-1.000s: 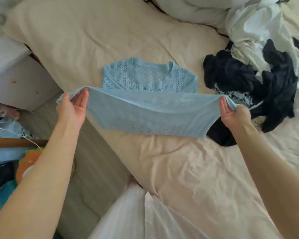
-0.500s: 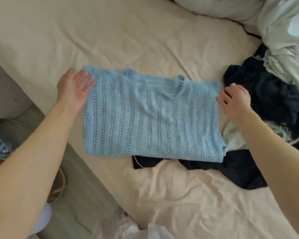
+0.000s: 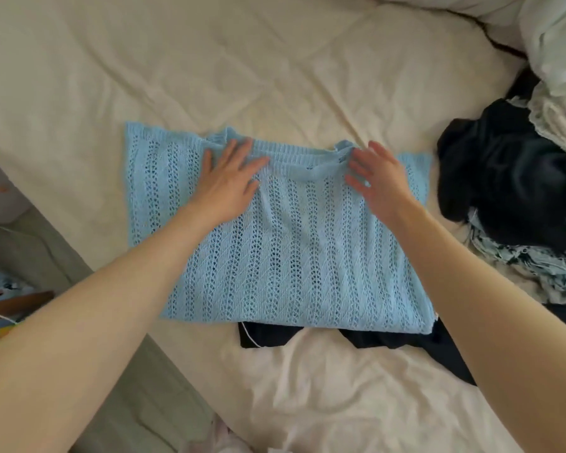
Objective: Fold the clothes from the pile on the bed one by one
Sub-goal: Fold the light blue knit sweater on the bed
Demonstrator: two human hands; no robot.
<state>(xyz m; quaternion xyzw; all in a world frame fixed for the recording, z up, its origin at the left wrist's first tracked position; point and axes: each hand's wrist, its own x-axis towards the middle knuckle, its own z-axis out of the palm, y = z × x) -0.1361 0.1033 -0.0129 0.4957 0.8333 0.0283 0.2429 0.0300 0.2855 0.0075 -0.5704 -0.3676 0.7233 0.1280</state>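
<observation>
A light blue open-knit sweater (image 3: 294, 250) lies folded in half on the cream bed sheet (image 3: 209, 76), its ribbed neckline along the far edge. My left hand (image 3: 229, 181) rests flat on its upper left part with the fingers spread. My right hand (image 3: 379, 178) lies flat near the right end of the neckline, fingers straight. A dark garment (image 3: 265, 335) pokes out from under the sweater's near edge. The pile of clothes (image 3: 510, 178), dark and white pieces, sits at the right.
White and pale green fabric (image 3: 556, 60) is heaped at the far right corner. A patterned blue-white piece (image 3: 536, 266) lies below the dark heap. The bed's left edge drops to a grey floor (image 3: 46, 256) with colourful items at the left border.
The lifted lower half of the sweater was laid over its upper half. Both hands then moved from the sweater's outer edges inward onto its top by the neckline.
</observation>
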